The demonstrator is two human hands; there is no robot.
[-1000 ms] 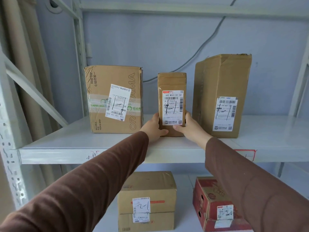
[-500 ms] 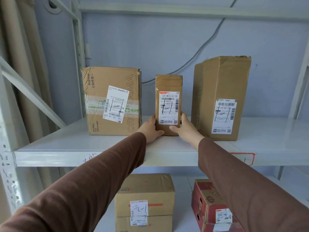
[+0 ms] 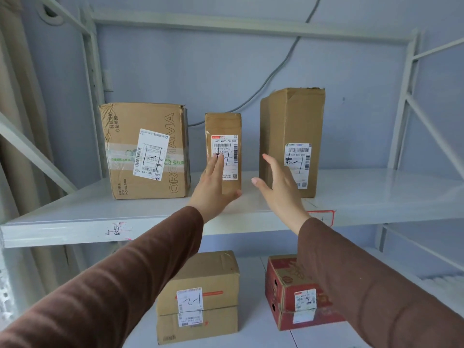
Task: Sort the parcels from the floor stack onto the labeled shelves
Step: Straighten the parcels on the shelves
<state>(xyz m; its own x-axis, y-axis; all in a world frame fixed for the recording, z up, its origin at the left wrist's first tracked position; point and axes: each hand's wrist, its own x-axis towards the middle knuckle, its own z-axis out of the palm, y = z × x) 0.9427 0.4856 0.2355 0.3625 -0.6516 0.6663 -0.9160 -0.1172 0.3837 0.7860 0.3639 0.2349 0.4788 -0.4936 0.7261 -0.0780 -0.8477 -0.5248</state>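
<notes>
On the upper shelf [image 3: 75, 217], seen from the head camera, the narrow parcel [image 3: 223, 126] stood upright on its short end, its long axis vertical and its shipping label facing the person. It sat between the wide box [image 3: 125, 177] on its left and the tall box [image 3: 292, 116] on its right, apart from both, with a clear gap on either side.

The left hand [image 3: 213, 189] lay in front of the narrow parcel, its fingers straight and spread, holding nothing. Its fingertips overlapped the label and its thumb reached toward the parcel's lower right corner; whether skin actually touched cardboard could not be told from this angle. The right hand [image 3: 281, 192] hung in the gap to the parcel's right, just in front of the tall box, fingers straight and loose, thumb pointing back toward the parcel, also gripping nothing and plainly apart from it.

So the parcel lay straight ahead of the left fingers and to the left of the right ones, and the left hand was the nearer. By the look of it, this parcel was already placed, and the next move would likely call for both arms to draw back and go down for another.

Below, on the lower shelf [image 3: 251, 337], two stacked brown boxes [image 3: 216, 270] and a red box [image 3: 281, 285] stood side by side.
</notes>
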